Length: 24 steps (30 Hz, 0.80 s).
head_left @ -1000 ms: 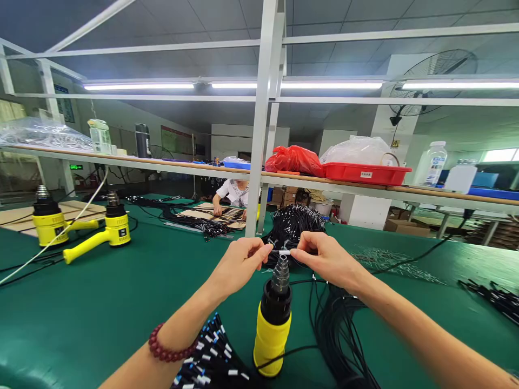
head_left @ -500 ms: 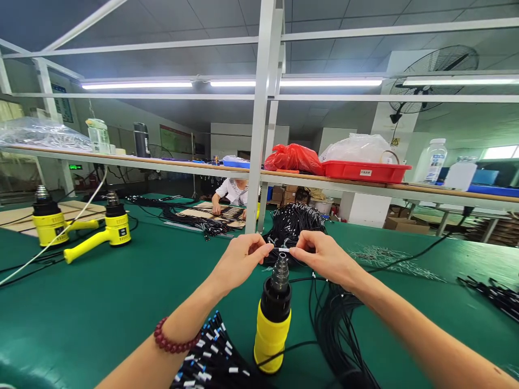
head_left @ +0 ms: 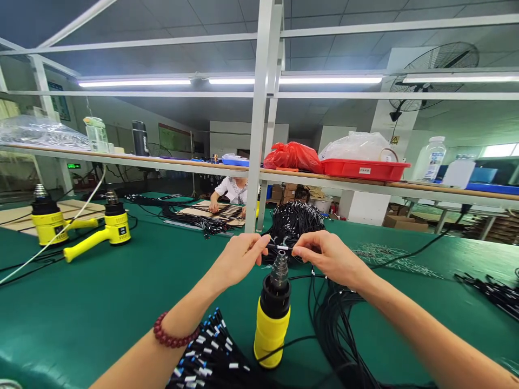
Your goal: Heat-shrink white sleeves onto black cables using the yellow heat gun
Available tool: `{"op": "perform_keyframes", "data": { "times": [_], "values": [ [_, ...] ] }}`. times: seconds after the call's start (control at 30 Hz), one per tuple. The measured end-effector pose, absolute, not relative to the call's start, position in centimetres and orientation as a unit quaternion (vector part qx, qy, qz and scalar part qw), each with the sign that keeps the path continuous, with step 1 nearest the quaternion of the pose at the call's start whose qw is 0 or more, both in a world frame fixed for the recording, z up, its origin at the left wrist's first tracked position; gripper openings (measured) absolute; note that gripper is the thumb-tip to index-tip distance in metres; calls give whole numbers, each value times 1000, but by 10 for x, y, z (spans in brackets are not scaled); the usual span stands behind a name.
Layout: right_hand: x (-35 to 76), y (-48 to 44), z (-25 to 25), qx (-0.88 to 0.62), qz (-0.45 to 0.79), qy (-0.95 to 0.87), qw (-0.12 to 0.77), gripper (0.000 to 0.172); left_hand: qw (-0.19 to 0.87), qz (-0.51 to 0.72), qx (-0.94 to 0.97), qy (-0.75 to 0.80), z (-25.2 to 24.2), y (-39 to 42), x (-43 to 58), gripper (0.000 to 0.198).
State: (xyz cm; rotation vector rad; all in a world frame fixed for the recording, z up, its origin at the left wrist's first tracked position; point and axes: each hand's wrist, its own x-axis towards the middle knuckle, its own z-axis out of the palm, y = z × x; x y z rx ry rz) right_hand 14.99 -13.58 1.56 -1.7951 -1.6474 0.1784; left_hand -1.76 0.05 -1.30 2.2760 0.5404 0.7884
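Between my two hands a thin black cable with a white sleeve is stretched level. The sleeve lies just above the metal nozzle of an upright yellow heat gun. My left hand pinches the cable left of the nozzle, thumb against fingers. On the other side, my right hand pinches it close to the sleeve's right end. Black cables with white sleeves and blue tips lie below my left forearm. A loose coil of black cables rests under my right forearm.
Two more yellow heat guns stand at the left on the green table. Behind my hands lies a heap of black cables. A shelf with a red tray crosses above. A co-worker sits across the table.
My left hand has slid slightly left, and more black cable shows between its fingers and the white sleeve. My right hand has shifted a little right. The heat gun stays in place.
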Motion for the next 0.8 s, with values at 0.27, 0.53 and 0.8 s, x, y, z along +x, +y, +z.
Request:
{"op": "perform_keyframes", "data": {
  "times": [0.27, 0.53, 0.8],
  "values": [
    [154, -130, 13, -688, 60, -628, 358, 21, 313, 306, 879, 189, -10, -2, -17, 43],
    [156, -130, 11, -695, 65, -614, 369, 22, 345, 325, 861, 184, -9, -5, -17, 24],
    [155, -133, 13, -683, 60, -633, 361, 28, 326, 294, 873, 210, -8, -3, -20, 48]
  ]
}}
